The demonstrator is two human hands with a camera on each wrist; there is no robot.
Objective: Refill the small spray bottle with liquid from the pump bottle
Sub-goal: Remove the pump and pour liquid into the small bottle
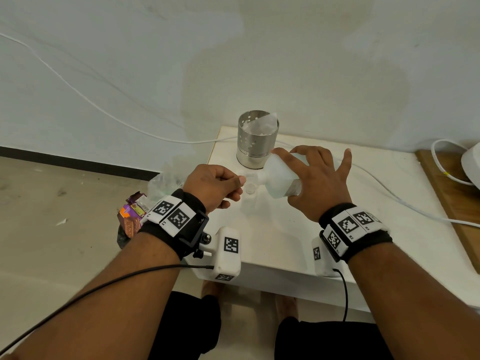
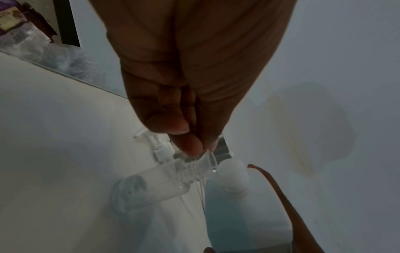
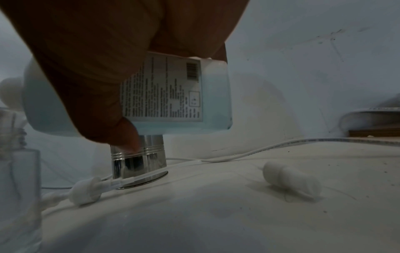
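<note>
Tipping pump bottle [image 1: 279, 179] | mouth over spray bottle [image 1: 250, 189] | near table edge [image 1: 211, 157]

The head view is evenly and softly lit, bright on the wall [image 1: 233, 61] and the desk [image 1: 285, 242], with only faint shadows under the wrists. Straight lines bow toward its edges, and the arms at 6 o'clock look stretched. Both wrist views are dimmer, bluish and grainy. The left hand [image 2: 190, 71] and right hand [image 3: 103, 56] fill them from 12 o'clock as dark, soft-edged masses. The steel cup [image 3: 138, 162] carries sharp glints.
</note>
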